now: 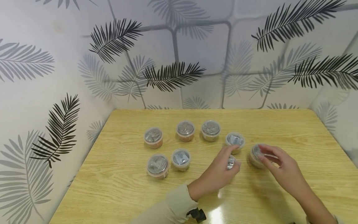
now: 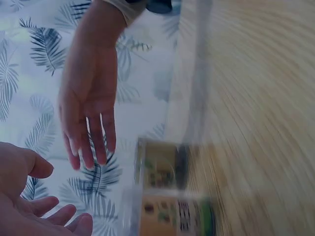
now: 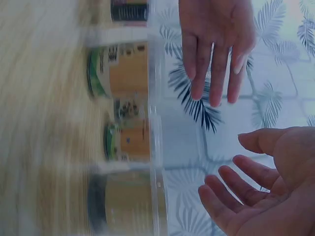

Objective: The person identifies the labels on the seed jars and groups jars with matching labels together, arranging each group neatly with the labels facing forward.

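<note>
My left hand [image 1: 219,169] hovers beside a small clear-lidded tub [image 1: 231,163], thumb and fingers spread apart. Part of that tub is hidden behind the hand. To its right, my right hand [image 1: 283,165] is near a larger round tub [image 1: 255,157], its fingertips overlapping the lid in the head view. Both wrist views show the hands with loosely bent fingers, free of the tubs: the left hand [image 2: 37,196] in its own view and the right hand [image 3: 275,182] in its own. Just behind stands another tub [image 1: 235,140] with a silvery packet under its lid.
Several more lidded tubs stand on the wood-grain table [image 1: 117,193]. A tub [image 1: 185,130] and its neighbour [image 1: 211,130] are at the back. Others stand to the left, including a larger tub [image 1: 158,165] and a smaller one [image 1: 181,158]. A leaf-patterned wall [image 1: 201,87] borders the table.
</note>
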`<state>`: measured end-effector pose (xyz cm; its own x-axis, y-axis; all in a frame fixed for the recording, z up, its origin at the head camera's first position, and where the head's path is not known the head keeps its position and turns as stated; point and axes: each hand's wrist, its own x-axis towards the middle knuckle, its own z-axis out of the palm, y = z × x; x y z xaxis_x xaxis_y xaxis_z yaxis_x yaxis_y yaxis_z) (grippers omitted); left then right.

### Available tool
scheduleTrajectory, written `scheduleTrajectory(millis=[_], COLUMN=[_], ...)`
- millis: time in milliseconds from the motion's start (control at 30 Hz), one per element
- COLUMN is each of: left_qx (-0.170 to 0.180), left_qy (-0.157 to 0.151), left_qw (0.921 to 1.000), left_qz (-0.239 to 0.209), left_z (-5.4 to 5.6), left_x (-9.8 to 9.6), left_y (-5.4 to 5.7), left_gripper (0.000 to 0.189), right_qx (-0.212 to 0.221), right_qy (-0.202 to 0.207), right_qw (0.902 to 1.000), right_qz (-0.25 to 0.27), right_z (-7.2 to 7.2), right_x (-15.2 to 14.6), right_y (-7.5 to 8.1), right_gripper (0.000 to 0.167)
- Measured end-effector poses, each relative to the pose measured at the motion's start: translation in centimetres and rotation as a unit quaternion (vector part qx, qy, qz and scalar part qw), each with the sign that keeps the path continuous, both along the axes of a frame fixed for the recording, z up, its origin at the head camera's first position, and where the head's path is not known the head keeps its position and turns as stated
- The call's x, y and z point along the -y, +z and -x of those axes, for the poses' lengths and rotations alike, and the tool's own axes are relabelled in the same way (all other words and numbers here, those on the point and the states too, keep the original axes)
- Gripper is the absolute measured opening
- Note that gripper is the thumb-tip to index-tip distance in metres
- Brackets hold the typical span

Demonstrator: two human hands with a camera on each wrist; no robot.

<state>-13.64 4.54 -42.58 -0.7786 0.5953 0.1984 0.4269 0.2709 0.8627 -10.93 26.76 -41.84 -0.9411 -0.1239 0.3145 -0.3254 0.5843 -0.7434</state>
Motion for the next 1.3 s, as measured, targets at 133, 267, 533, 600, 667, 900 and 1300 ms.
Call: scheduleTrajectory(millis=[133,267,533,600,667,900,1300], left_qx=[0.036,0.084,0.168,0.173,0.173,0.177,0.135], left_qy=[-0.03,-0.035,0.076,0.103,0.12,0.107,0.135], left_qw=[0.9989,0.9955,0.9827,0.9793,0.9776,0.9783,0.9803], left_qz=[-0.001,0.026,0.02,0.018,0.01,-0.014,-0.049], left_z=[-0.8,-1.6,-2.0,-1.8,-1.7,-1.0,-1.6], left_x=[-2.1,-4.4,-7.9,-8.4,-8.8,-9.3,-9.6], left_y=[0.3,-0.2,-2.9,-3.4,-3.9,-4.9,-4.7], left_gripper=[0.054,0.066,0.08,0.08,0.08,0.081,0.074], right_qx=[-0.008,0.017,0.164,0.185,0.192,0.189,0.155], right_qy=[-0.031,-0.028,0.018,0.024,0.026,0.019,0.029], right_qw=[0.9994,0.9993,0.986,0.9817,0.9802,0.981,0.9874], right_qz=[-0.017,-0.019,0.027,0.037,0.042,0.039,0.015], right_z=[0.5,1.1,1.9,1.9,1.9,2.0,1.0], right_x=[-2.0,-3.4,-4.6,-4.6,-4.5,-4.3,-5.8], right_y=[-0.2,-1.4,-3.9,-4.2,-4.3,-4.0,-4.3], right_gripper=[0.043,0.051,0.068,0.07,0.071,0.07,0.058])
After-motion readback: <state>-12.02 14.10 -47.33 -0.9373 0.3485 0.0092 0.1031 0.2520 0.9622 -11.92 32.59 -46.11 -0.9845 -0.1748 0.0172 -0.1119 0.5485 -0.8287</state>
